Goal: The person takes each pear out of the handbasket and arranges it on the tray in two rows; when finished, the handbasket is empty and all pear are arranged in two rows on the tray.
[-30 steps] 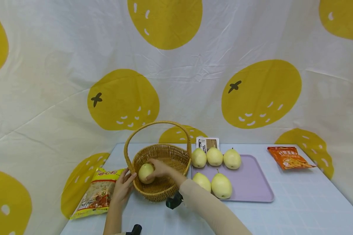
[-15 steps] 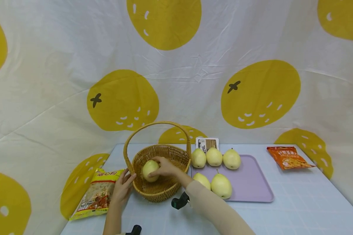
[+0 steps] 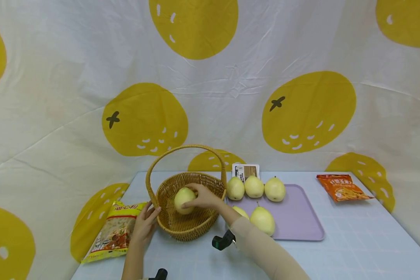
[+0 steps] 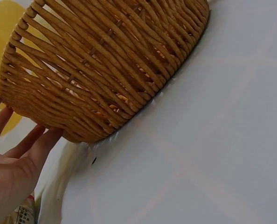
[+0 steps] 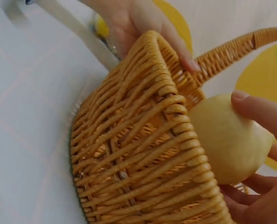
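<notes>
My right hand [image 3: 205,197] holds a pale yellow pear [image 3: 184,200] inside the wicker basket [image 3: 187,235] in the head view. Thumb and fingers curve round the pear [image 5: 231,140] in the right wrist view, where it shows above the near rim. At the basket's left side, near the foot of its tall handle [image 3: 196,146], my left hand [image 3: 145,224] rests its fairly straight fingers on the wicker. The left wrist view has these fingertips against the outer wall of the basket [image 4: 106,60]. The basket stands upright on the table.
Several pears [image 3: 262,220] sit on a purple tray [image 3: 301,217] right of the basket. A yellow food bag [image 3: 115,233] lies by my left forearm. An orange snack bag [image 3: 343,187] lies at the far right, and a printed packet [image 3: 245,171] behind the pears.
My right hand has moved the pear rightward and slightly up, from the basket's left side toward its middle. The left hand and the basket have stayed in place.
</notes>
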The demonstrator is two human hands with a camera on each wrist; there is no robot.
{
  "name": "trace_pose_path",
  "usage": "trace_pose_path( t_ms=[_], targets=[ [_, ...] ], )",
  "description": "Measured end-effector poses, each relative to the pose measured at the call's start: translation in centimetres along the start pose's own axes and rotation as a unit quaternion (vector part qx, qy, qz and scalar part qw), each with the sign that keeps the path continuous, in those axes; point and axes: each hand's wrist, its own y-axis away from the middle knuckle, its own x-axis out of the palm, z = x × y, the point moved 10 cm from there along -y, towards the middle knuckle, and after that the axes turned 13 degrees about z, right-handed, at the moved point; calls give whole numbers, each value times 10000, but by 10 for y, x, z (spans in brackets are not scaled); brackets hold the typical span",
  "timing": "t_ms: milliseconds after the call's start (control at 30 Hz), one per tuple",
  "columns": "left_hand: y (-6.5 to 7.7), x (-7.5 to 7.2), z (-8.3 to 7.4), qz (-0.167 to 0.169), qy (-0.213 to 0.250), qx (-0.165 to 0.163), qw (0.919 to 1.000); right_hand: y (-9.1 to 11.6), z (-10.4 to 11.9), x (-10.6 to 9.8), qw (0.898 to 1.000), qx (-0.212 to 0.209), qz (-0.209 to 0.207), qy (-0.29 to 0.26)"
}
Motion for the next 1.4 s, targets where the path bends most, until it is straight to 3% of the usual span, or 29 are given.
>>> trace_pose_path(
  t_ms=[333,833,1400],
  targets=[
    [-1,-2,2,-27,33,21,10000,20,7,-16,9997,-233,77,-81],
    [0,-1,1,7,-31,-40,10000,53,7,-38,9991,-370,-156,-163],
    [-1,-1,1,64,37,34,10000,95,11,-61,9971,-655,-16,-391]
  ],
)
